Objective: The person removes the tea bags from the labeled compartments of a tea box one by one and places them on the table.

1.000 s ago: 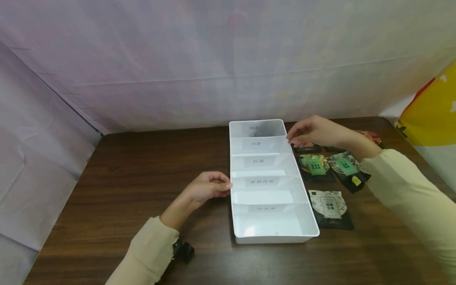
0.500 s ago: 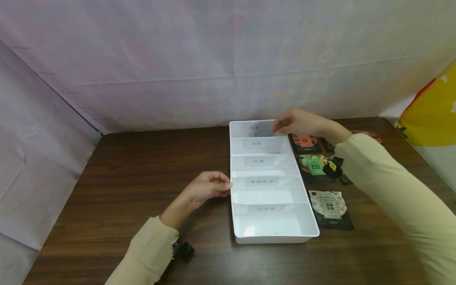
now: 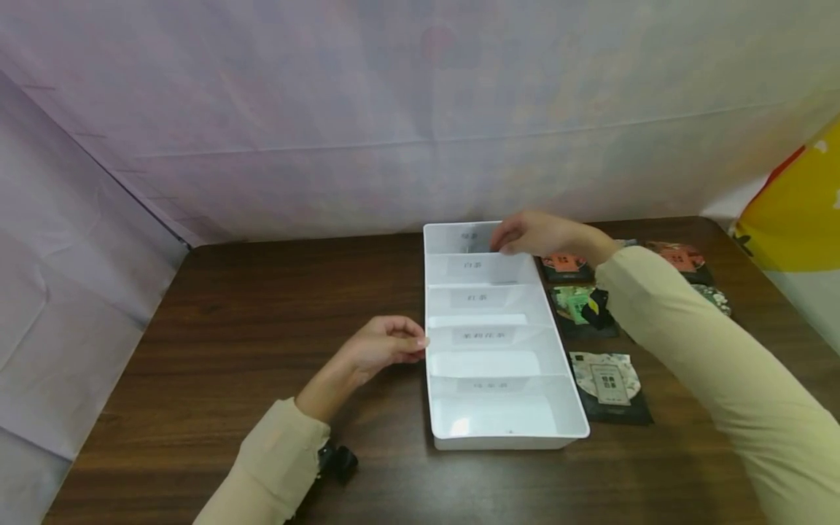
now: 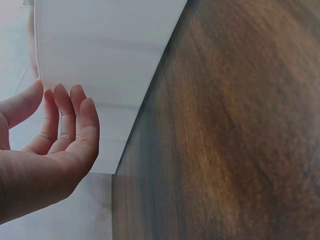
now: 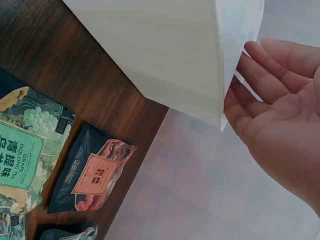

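A long white divided box (image 3: 512, 442) lies on the table, its several compartments each bearing a printed label. At its left rim my left hand (image 3: 383, 343) pinches the edge, thumb on the rim and curled fingers by the outer wall, as the left wrist view shows (image 4: 70, 145). My right hand (image 3: 541, 233) reaches over the right rim into the farthest compartment. In the right wrist view the right hand (image 5: 280, 105) has loosely bent fingers beside the rim, with nothing visibly held; some fingertips are hidden by the wall.
Right of the box lie tea sachets: a pale-topped one (image 3: 610, 386) in front, a green-labelled grape oolong one (image 5: 20, 155) and an orange-labelled one (image 5: 95, 175), plus others behind my right sleeve (image 3: 709, 350). A pale cloth (image 3: 295, 131) hangs behind the table.
My right hand has moved left from the outside of the right rim, over it and down into the far compartment. My left hand and the box have stayed put.
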